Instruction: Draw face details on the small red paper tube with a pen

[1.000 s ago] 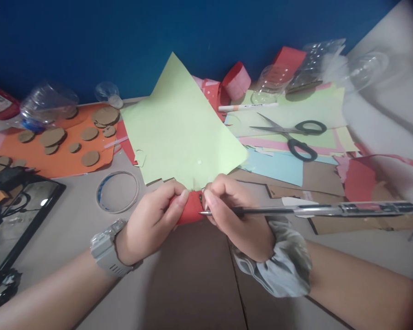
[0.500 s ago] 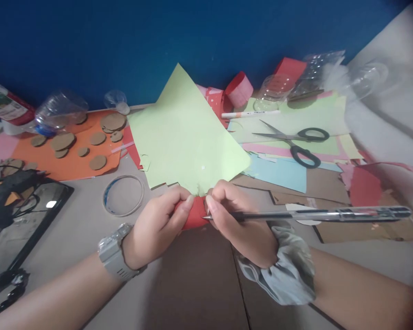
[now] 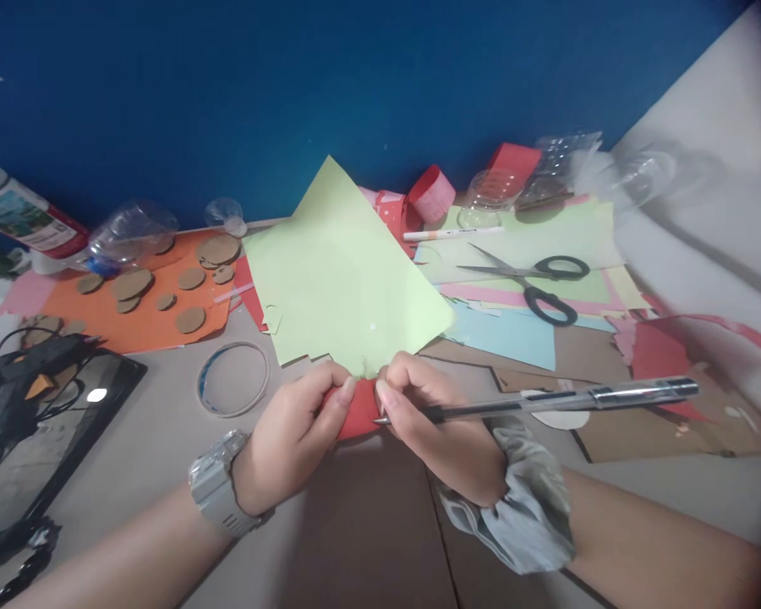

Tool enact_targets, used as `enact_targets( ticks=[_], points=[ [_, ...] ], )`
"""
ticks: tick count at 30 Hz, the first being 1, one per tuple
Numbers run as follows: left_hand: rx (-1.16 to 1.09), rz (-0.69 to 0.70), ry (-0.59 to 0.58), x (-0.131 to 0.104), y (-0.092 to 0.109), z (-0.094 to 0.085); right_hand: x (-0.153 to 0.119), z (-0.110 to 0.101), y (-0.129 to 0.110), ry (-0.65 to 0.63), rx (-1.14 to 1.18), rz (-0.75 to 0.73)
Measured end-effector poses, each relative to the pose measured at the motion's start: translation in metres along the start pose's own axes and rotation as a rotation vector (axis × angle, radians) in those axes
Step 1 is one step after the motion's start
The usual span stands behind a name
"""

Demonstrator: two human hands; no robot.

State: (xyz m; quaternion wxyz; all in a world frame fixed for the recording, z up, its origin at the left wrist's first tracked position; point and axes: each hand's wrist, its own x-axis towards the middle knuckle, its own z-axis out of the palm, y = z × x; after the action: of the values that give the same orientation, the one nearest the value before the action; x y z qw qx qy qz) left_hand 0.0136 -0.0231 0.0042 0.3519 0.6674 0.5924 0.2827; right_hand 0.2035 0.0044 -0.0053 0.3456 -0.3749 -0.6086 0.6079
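Between my two hands is a small piece of red paper (image 3: pixel 359 412), pinched at its left and right sides. My left hand (image 3: pixel 301 423), with a grey watch (image 3: pixel 219 482) at the wrist, grips its left edge between thumb and fingers. My right hand (image 3: pixel 428 414) grips the right edge and also holds a pen (image 3: pixel 545 399), tip pointing left over the red paper. A scrunchie (image 3: pixel 517 499) circles the right wrist. Just beyond my fingertips lies a large light green sheet (image 3: pixel 348 271), its near edge torn or ragged.
A tape roll (image 3: pixel 233 379) lies left of my hands. Cardboard discs (image 3: pixel 191 320) rest on orange paper (image 3: pixel 114 326). Scissors (image 3: pixel 533 275) and a marker (image 3: pixel 453 234) lie on coloured sheets to the right. Plastic bottle pieces (image 3: pixel 133 233) stand along the blue wall. A tablet-like dark device (image 3: pixel 95 414) is at far left.
The whole scene sits slightly lower in view as the camera tilts. The pen's back end has swung up a little and nearer. Both hands keep their hold on the red paper.
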Motion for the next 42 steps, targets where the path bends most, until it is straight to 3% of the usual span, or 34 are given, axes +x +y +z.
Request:
enact_targets(
  ticks=[38,42],
  points=[
    [-0.019,-0.005,0.021,-0.0002,0.0012,-0.0017,-0.0006,-0.0024,0.0012,-0.049,-0.012,-0.104],
    [-0.034,0.002,0.029,0.0016,0.0031,-0.0015,0.0002,-0.0044,0.0026,-0.075,0.039,-0.04]
  ],
)
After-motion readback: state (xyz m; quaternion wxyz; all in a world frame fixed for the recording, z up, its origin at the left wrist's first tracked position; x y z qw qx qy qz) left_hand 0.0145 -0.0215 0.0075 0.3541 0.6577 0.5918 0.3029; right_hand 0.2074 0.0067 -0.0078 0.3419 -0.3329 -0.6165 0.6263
